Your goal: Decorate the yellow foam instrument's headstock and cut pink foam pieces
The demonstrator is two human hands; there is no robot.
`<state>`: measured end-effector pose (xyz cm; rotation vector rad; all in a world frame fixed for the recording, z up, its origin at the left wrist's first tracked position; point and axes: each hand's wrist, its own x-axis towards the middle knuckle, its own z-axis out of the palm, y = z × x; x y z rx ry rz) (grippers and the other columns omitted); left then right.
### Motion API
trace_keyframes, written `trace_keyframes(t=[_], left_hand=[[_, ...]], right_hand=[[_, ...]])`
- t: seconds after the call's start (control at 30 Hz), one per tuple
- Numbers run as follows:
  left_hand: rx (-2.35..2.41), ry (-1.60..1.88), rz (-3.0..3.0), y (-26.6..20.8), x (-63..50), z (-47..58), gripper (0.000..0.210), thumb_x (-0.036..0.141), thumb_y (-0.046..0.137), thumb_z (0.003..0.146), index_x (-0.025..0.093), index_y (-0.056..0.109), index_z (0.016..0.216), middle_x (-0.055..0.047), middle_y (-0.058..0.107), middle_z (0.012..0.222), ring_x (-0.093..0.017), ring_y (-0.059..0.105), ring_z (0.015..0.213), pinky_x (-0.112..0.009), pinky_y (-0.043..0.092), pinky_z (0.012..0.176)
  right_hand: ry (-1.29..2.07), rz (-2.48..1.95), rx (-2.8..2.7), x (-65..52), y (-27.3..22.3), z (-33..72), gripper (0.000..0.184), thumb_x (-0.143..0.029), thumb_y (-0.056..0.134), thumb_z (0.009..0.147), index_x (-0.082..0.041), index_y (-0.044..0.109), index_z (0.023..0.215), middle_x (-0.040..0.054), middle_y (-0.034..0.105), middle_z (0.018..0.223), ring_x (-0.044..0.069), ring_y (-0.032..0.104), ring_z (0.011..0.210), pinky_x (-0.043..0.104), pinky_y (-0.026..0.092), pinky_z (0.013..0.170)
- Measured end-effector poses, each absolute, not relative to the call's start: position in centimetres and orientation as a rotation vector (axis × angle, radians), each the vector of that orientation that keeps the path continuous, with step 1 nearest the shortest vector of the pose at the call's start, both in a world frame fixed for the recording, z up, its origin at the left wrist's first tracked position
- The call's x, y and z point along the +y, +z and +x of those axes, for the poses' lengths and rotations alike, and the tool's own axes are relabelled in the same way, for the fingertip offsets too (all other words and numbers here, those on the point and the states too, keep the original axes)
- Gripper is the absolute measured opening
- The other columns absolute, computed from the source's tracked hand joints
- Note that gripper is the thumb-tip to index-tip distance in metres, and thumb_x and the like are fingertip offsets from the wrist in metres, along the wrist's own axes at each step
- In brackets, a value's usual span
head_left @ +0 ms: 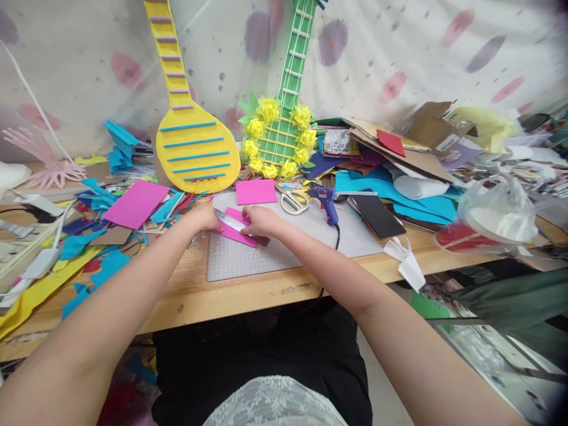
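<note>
A silver metal ruler (231, 221) lies slantwise across a bright pink foam sheet (234, 234) on the grey gridded cutting mat (284, 260). My left hand (206, 218), its fingers bent, grips the ruler's left end. At the other end, my right hand (262, 223) has its thumb and fingers closed on the ruler. A small dark brown piece shows below the right fingers; I cannot make out what it is. Behind the hands lies another pink sheet (256, 191), beside white-handled scissors (294, 202).
A purple glue gun (327, 204) and a black phone (378, 215) lie to the right. Yellow (197, 151) and green (284, 139) craft guitars lean at the back. Blue scraps (109, 269) crowd the left; cardboard (402, 157) and a plastic bag (492, 204) fill the right.
</note>
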<state>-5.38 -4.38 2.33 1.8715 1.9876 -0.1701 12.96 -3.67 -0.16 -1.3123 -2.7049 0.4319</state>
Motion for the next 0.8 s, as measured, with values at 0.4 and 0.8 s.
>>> trace_keyframes(t=[0.4,0.8], left_hand=[[1.96,-0.237,1.998,2.3,-5.1,-4.7,0.017,0.024,0.066,0.062,0.022,0.063,0.078,0.0,0.069,0.085,-0.016,0.063,0.079,-0.02,0.044,0.061],[1.988,-0.316,2.033,2.7,-5.4,-4.1,0.02,0.023,0.066,0.063,0.023,0.066,0.083,-0.002,0.069,0.087,-0.018,0.063,0.081,-0.022,0.044,0.062]], right_hand=[[0.383,-1.441,-2.732,-5.1,1.3,11.6,0.043,-0.035,0.065,0.068,-0.013,0.057,0.104,0.0166,0.059,0.112,0.027,0.057,0.102,0.032,0.044,0.079],[0.786,-1.825,-2.583,-1.7,3.8,13.3,0.044,-0.03,0.067,0.073,-0.011,0.058,0.112,0.0109,0.066,0.105,0.019,0.062,0.087,0.024,0.043,0.062]])
